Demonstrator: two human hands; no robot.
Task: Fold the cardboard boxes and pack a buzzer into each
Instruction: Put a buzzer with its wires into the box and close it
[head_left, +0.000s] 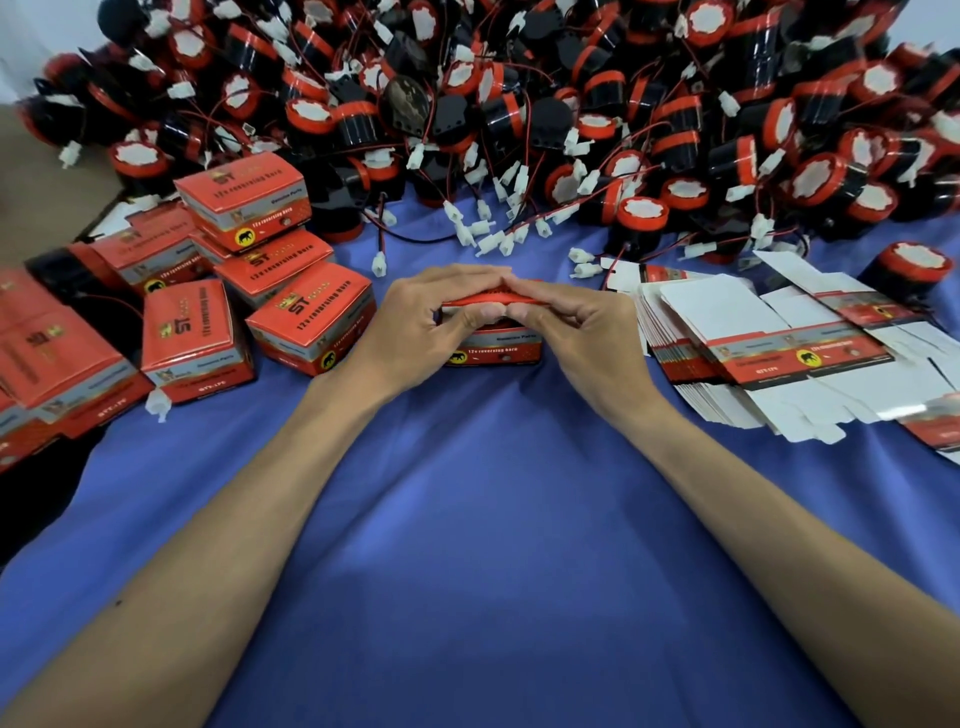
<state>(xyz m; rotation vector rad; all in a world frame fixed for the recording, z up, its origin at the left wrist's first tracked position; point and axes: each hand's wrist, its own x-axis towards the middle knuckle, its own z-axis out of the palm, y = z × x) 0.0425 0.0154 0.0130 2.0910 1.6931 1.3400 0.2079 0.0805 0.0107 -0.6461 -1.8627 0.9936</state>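
A small red cardboard box (493, 352) stands on the blue cloth in the middle. My left hand (421, 325) and my right hand (582, 330) meet over its top, fingers and thumbs pinching the red lid flap (480, 300) from both sides. The box's contents are hidden under my hands. A big heap of black and red buzzers (519, 104) with white plugs fills the back. Flat unfolded box blanks (769, 343) lie stacked at the right.
Several closed red boxes (311, 317) are piled at the left, some stacked. One loose buzzer (909, 270) stands at the far right beside the blanks. Loose white plugs (488, 234) on wires trail onto the blue cloth (467, 519) just behind the box.
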